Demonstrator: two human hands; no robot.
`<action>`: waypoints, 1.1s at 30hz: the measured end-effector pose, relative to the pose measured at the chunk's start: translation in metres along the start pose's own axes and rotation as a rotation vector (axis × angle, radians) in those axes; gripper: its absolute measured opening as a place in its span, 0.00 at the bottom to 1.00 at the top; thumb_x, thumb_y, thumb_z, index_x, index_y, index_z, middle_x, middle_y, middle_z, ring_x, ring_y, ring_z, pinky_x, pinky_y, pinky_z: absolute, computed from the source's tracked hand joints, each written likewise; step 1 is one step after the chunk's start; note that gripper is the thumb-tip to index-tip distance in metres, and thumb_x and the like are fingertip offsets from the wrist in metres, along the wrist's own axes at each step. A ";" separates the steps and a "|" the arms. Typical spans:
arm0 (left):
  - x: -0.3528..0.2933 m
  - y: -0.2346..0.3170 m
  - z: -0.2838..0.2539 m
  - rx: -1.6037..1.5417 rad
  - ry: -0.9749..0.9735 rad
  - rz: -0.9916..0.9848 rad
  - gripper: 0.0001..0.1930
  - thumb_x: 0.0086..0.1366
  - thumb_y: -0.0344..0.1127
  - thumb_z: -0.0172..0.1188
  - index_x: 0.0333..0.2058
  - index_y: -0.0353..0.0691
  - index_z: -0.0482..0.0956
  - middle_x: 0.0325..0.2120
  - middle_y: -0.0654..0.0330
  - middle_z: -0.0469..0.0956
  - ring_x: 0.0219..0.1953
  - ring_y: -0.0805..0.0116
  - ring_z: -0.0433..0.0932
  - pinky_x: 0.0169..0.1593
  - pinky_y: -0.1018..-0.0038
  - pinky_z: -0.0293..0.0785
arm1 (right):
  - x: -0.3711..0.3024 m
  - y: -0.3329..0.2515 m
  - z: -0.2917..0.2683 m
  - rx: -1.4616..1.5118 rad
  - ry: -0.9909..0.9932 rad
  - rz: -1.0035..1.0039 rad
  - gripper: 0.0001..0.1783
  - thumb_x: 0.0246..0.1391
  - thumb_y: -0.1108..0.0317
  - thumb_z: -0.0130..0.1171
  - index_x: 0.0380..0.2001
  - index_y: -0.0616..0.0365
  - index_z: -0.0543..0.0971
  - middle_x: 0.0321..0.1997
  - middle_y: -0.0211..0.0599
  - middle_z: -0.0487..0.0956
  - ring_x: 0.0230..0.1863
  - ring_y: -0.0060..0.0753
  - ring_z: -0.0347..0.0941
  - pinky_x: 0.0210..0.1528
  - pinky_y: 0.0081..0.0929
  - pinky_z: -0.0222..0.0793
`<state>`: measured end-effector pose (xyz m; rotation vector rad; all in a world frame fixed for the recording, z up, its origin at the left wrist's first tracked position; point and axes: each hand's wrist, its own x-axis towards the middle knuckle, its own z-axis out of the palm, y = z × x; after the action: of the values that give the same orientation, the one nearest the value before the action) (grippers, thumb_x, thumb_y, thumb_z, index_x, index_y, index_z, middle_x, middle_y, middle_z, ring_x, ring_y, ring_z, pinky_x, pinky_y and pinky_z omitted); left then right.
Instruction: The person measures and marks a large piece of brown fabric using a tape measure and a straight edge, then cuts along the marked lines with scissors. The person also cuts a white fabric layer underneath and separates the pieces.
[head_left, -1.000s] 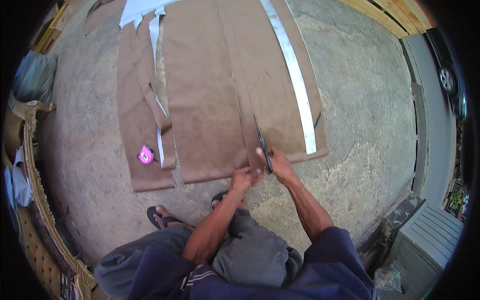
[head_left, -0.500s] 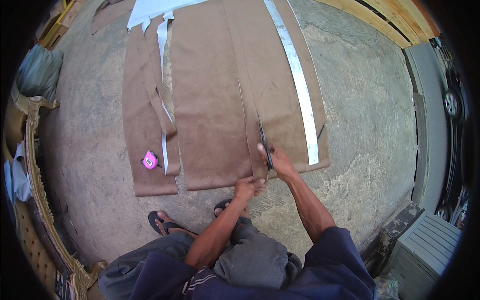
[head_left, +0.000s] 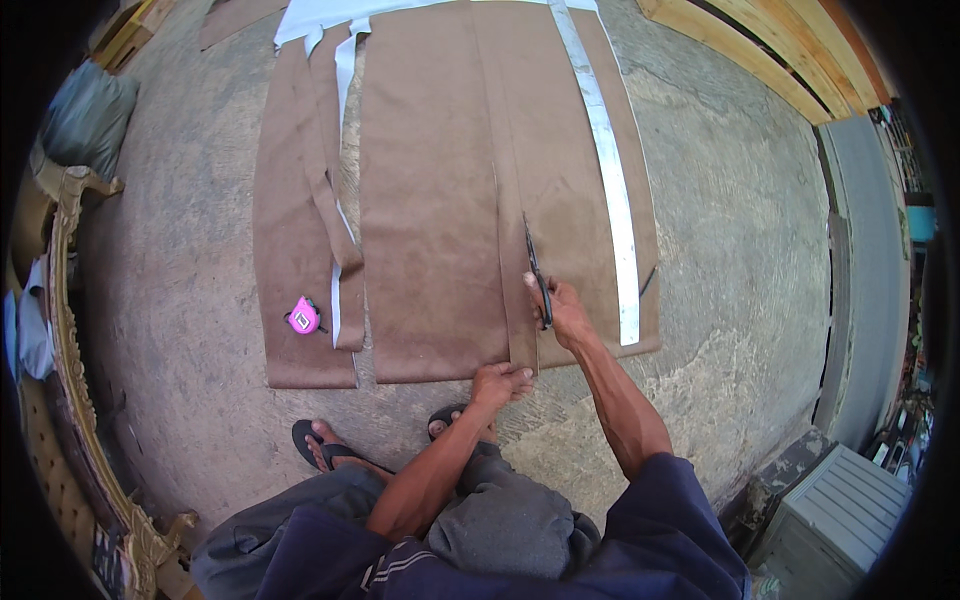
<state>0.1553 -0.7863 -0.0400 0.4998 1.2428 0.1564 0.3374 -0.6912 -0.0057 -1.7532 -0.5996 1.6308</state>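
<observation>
Brown fabric (head_left: 430, 240) with a white backing lies spread on the concrete ground in front of me, cut into long panels and strips. My right hand (head_left: 566, 314) grips black-handled scissors (head_left: 535, 262), their blades pointing away from me along a cut line. At the near edge, my left hand (head_left: 500, 387) is closed on the end of a narrow fabric strip (head_left: 523, 345) beside that cut. To the right, a long metal ruler (head_left: 606, 170) rests on the fabric. A pink tape measure (head_left: 303, 316) sits on the left panel.
Loose cut strips (head_left: 345, 245) lie between the left panels. A carved gilt furniture frame (head_left: 75, 330) and a grey plastic bag (head_left: 92, 118) stand at left. Wooden planks (head_left: 750, 60) are at the far right, a grey slatted box (head_left: 845, 505) at the near right. My sandalled feet are just below the fabric.
My right hand and the scissors have moved farther from me along the fabric. My left hand stays on the strip's near end. The whole view has shifted slightly.
</observation>
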 end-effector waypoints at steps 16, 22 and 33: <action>-0.001 -0.001 0.001 -0.030 -0.004 -0.005 0.17 0.67 0.41 0.69 0.47 0.34 0.83 0.38 0.56 0.87 0.38 0.67 0.86 0.41 0.73 0.80 | 0.039 -0.029 0.000 0.078 -0.034 -0.041 0.35 0.56 0.34 0.67 0.36 0.60 0.74 0.23 0.24 0.69 0.22 0.20 0.66 0.23 0.22 0.66; -0.001 -0.002 0.000 -0.027 -0.015 0.027 0.16 0.67 0.41 0.69 0.45 0.34 0.84 0.34 0.59 0.86 0.34 0.71 0.85 0.37 0.75 0.79 | 0.048 -0.042 0.003 0.052 -0.004 -0.024 0.35 0.56 0.33 0.66 0.35 0.59 0.73 0.23 0.25 0.69 0.23 0.20 0.67 0.24 0.22 0.66; 0.003 -0.008 -0.001 -0.029 -0.029 0.006 0.18 0.67 0.40 0.69 0.48 0.32 0.82 0.38 0.56 0.86 0.37 0.66 0.87 0.40 0.73 0.82 | 0.076 -0.068 0.005 0.101 -0.051 -0.039 0.34 0.55 0.32 0.66 0.35 0.56 0.73 0.24 0.25 0.69 0.22 0.20 0.67 0.24 0.22 0.65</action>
<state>0.1542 -0.7915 -0.0466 0.4789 1.2093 0.1716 0.3484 -0.5898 -0.0083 -1.6220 -0.5623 1.6546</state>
